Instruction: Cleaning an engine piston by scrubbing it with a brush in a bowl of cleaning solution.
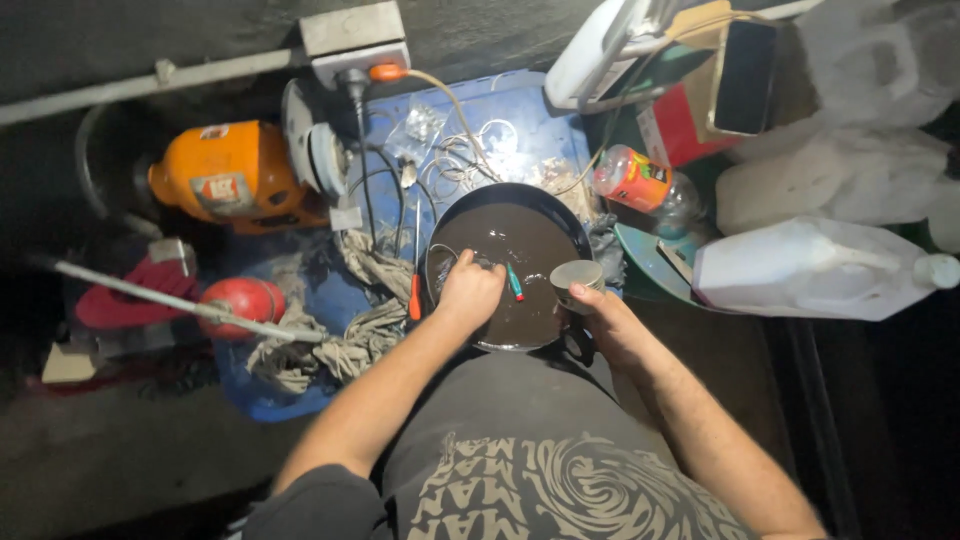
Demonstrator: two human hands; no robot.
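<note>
The place is dark, with a grey wall at the back and a dim floor below. A blue tub lid (520,110) lies there like a low table, and lots of stuff sits on it.

Close to the person is a round black pan (511,262) full of brown, muddy water. The left hand (470,292) is curled up and dips into that water near the left rim. It seems to pinch something small, but I cannot tell what it is. A little teal and red tool (514,282) lies in the water just beside that hand. The right hand (606,322) holds a round grey metal disc (577,275) at the pan's right edge, with the fingers wrapped under it and the thumb on its side.

Left of the pan lie dirty rags (330,335) and a screwdriver with an orange handle (414,300). A red round thing with a metal rod (240,305) sits farther left. Behind it stands an orange grinder machine (235,175).

Behind the pan are thin wires (470,150) in a tangle. To the right lie a plastic bottle with an orange label (645,185) and big white jugs (810,265). A grey wall box (355,40) sits at the very back.
</note>
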